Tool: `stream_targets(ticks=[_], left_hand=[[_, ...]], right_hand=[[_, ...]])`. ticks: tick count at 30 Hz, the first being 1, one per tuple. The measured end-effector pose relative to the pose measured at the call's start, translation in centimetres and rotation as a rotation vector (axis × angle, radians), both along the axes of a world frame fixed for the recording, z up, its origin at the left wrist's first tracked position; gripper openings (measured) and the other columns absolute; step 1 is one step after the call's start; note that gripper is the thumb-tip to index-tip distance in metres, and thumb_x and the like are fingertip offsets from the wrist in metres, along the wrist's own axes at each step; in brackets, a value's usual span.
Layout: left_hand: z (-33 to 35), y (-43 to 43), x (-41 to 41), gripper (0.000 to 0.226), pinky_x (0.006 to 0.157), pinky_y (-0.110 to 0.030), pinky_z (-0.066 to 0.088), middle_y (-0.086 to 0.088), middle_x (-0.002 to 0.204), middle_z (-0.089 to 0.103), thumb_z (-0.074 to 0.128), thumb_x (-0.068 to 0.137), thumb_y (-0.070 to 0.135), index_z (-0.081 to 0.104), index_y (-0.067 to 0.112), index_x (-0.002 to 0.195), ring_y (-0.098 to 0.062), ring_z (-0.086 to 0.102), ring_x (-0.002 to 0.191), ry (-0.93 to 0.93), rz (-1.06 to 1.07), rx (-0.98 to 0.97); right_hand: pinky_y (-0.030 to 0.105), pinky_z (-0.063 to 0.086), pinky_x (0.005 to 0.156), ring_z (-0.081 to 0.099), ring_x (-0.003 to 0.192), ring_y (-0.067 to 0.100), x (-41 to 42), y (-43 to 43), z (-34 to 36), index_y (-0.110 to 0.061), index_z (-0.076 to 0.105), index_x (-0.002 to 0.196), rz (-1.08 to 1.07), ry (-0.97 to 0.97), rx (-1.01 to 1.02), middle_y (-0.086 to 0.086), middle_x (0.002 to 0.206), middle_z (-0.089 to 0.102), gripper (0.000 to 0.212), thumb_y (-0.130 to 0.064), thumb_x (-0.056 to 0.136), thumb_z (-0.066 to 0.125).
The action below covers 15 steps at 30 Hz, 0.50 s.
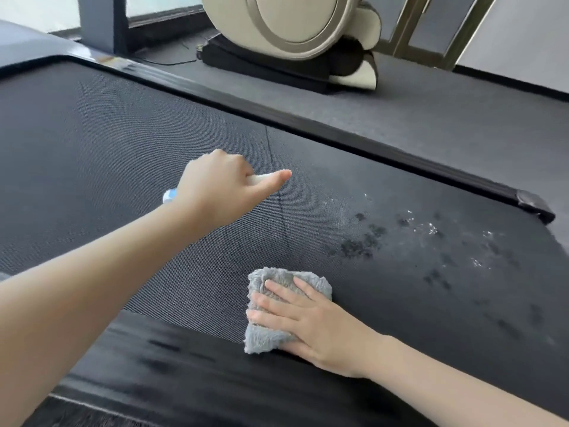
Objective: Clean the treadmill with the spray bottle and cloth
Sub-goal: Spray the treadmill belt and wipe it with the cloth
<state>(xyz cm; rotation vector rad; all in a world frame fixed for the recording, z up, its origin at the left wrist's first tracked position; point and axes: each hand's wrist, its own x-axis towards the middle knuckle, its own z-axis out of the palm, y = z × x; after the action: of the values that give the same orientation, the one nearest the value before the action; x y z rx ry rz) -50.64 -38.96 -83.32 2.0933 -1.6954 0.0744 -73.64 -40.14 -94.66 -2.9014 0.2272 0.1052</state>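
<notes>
Wiping the treadmill belt [123, 143]: pressing the grey cloth [277, 309] flat under the right hand [311, 325], fingers spread open, not gripping. Best sweeping outward from that palm, toward the wet droplets [400, 235] just beyond the fingertips, keeping even pressure. Curling the left hand [221, 186] closed around the spray bottle [170, 195], forefinger extended along its top, hovering above the belt.

A beige exercise machine [295, 35] stands on grey carpet [446, 112] — window [160, 4] behind.
</notes>
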Motion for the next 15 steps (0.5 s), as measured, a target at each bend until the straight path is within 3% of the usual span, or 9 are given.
stream_targets(ticks=[6, 11, 15], left_hand=[[-1.5, 2.0, 0.2, 0.077, 0.051, -0.031, 0.034, -0.003, 0.043, 0.040, 0.017, 0.068, 0.085, 0.028, 0.011, 0.046, -0.025, 0.045, 0.046, -0.015, 0.068, 0.027], [-2.4, 3.1, -1.2, 0.078, 0.049, -0.030, 0.032, -0.002, 0.041, 0.040, 0.018, 0.068, 0.085, 0.027, 0.011, 0.048, -0.023, 0.045, 0.046, 0.000, 0.152, 0.032], [-3.5, 3.3, -4.4, 0.079, 0.050, -0.030, 0.036, 0.001, 0.041, 0.037, 0.019, 0.068, 0.087, 0.026, 0.011, 0.047, -0.023, 0.043, 0.045, 0.009, 0.188, 0.067]], right_hand=[[0.041, -0.003, 0.118, -0.009, 0.145, 0.004, -0.2, -0.1, -0.6, -0.036, 0.017, 0.150, 0.015, -0.033, 0.004, -0.018, 0.158, 0.004, 0.052, -0.043, 0.100, 0.028], [0.039, -0.003, 0.116, -0.006, 0.146, 0.006, -3.7, -1.3, -0.8, -0.036, 0.019, 0.150, 0.055, -0.071, -0.016, -0.018, 0.158, 0.007, 0.051, -0.048, 0.101, 0.018], [0.038, 0.010, 0.113, 0.007, 0.146, 0.009, -9.2, -3.1, -1.6, -0.036, 0.021, 0.149, 0.063, -0.121, -0.146, -0.016, 0.158, 0.014, 0.049, -0.048, 0.101, 0.020]])
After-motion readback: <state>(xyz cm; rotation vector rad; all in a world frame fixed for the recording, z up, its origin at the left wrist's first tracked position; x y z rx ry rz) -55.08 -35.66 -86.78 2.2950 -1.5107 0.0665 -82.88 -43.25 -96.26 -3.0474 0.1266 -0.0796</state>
